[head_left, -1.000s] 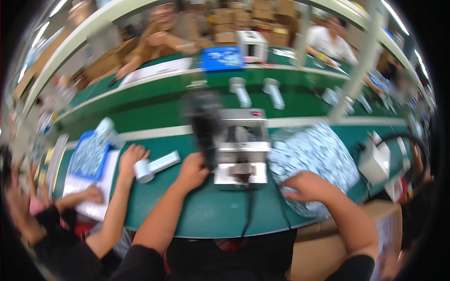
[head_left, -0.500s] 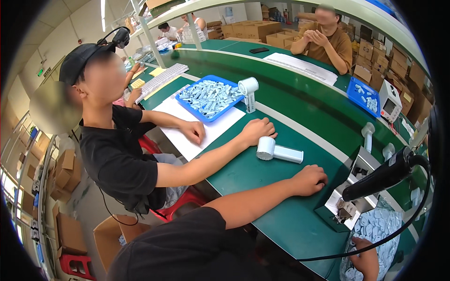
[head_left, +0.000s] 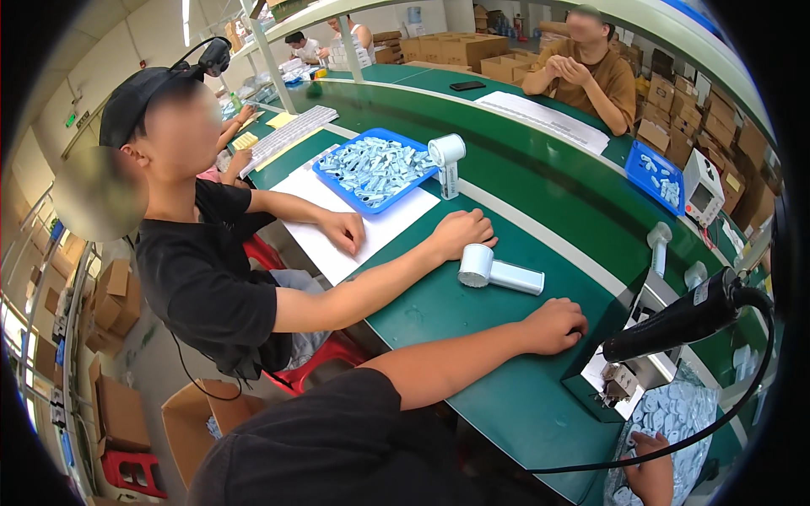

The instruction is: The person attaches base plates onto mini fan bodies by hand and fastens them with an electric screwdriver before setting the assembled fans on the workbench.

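My left hand rests on the green tabletop with its fingers curled in; nothing shows in it. At the lower right my right hand is over a clear plastic bag full of small light-blue parts. Its visible fingers are stretched out and apart against the parts, with no part seen held. Between my hands stands a metal fixture, and across it slants a black cylindrical tool with a cable. A light-blue handheld fan lies to the left of my left hand.
On my left sits a co-worker, both hands on the table. Near them are a blue tray heaped with light-blue pieces and an upright fan. The tool's black cable loops past my right hand. Another person sits opposite.
My right hand has shifted slightly left at the bag, and its fingers now show stretched out. My left hand stays on the table. The view has moved slightly.
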Demonstrator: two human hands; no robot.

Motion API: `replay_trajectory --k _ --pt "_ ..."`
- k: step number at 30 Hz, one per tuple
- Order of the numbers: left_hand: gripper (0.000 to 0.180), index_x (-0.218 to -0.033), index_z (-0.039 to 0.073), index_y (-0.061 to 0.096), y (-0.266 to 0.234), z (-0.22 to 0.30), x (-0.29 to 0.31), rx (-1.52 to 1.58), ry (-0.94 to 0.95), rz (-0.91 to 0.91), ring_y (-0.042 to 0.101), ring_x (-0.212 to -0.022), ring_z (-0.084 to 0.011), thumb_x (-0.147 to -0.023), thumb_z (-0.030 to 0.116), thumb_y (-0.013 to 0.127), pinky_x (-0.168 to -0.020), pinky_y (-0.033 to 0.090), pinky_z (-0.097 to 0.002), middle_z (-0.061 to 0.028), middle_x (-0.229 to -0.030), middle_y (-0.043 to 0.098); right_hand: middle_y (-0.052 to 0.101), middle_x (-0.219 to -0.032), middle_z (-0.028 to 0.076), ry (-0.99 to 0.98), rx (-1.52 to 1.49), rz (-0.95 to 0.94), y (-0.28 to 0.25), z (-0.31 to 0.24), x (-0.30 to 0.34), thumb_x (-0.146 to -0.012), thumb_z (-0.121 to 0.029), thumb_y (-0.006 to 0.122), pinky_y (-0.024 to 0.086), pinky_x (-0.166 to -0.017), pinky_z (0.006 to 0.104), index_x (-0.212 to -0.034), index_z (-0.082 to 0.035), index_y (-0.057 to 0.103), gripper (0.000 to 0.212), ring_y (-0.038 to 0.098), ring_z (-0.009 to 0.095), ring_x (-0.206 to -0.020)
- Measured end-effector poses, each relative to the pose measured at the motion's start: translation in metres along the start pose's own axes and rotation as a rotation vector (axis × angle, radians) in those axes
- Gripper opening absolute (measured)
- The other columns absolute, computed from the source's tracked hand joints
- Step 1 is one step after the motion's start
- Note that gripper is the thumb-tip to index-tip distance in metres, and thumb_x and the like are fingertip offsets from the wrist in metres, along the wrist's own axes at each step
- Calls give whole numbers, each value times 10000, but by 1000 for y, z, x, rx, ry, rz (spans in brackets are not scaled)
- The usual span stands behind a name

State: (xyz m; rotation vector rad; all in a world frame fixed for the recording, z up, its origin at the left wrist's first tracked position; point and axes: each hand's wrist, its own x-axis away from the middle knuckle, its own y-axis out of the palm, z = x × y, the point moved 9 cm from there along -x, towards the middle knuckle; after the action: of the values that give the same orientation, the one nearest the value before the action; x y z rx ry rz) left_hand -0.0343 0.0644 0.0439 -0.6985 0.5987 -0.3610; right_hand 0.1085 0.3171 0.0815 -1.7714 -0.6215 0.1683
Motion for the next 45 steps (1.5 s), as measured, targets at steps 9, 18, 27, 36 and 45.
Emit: replay_trajectory --k 9,18,27,36,45 --pt "116 -833 93 644 2 6 -7 -3 70 14 547 -867 -305 -756 166 597 -774 441 -419 -106 -832 576 639 -1057 177 -90 -6 102 3 -1 8 -716 -178 672 431 -901 459 -1000 20 609 352 574 378 -969" --pt "136 -892 106 657 3 -3 -1 -68 17 -34 554 -895 -294 -789 173 600 -811 434 -407 -88 -898 600 639 -1026 236 -51 -102 54 -3 -2 -5 -757 -169 670 498 -824 406 -865 61 626 258 607 398 -931" --pt "162 -933 102 664 8 1 -10 -32 -5 -75 540 -936 -293 -809 170 584 -846 422 -402 -95 -917 594 637 -1057 214 107 -117 -42 -14 2 -3 -752 -150 678 481 -879 376 -1030 52 631 347 603 363 -987" --pt "162 -936 101 663 6 0 -4 -29 -2 -63 538 -943 -291 -808 165 586 -859 416 -397 -94 -931 594 636 -902 183 -39 -130 168 -22 -7 -2 -721 -89 666 501 -765 413 -926 -10 649 221 608 366 -842" --pt "124 -891 83 653 1 3 -6 -70 44 -22 543 -901 -298 -791 137 605 -801 440 -397 -101 -875 591 626 -1110 170 -5 -128 85 -17 6 -1 -773 -121 643 491 -851 402 -958 19 643 233 603 355 -975"
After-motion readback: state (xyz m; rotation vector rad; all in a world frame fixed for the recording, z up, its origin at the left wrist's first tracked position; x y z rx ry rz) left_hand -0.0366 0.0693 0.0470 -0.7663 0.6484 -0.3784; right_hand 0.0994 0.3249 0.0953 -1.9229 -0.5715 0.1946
